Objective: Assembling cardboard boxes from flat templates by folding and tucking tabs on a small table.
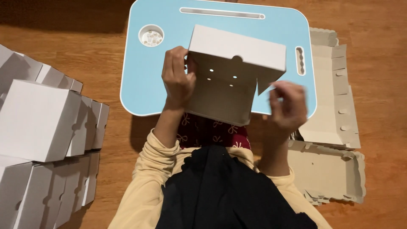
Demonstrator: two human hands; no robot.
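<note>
My left grip [178, 80] clasps the box's [231, 80] left wall, holding it tilted above the tabletop [144, 85], its open side toward me. My right grip [288, 106], blurred, curls just beside its loose right flap; whether it pinches anything I cannot tell. Flat blanks [335, 127] lie right of that grip, finished boxes [46, 135] far left.

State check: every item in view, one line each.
White cardboard box: partly folded, lid flap open, held above the table.
Left hand: grip closed on the box's left wall.
Right hand: blurred, at the box's right flap; grip unclear.
Light blue lap table: upright on the wooden floor.
Flat cardboard blanks: unfolded, stacked at right.
Finished white boxes: closed, piled at left.
</note>
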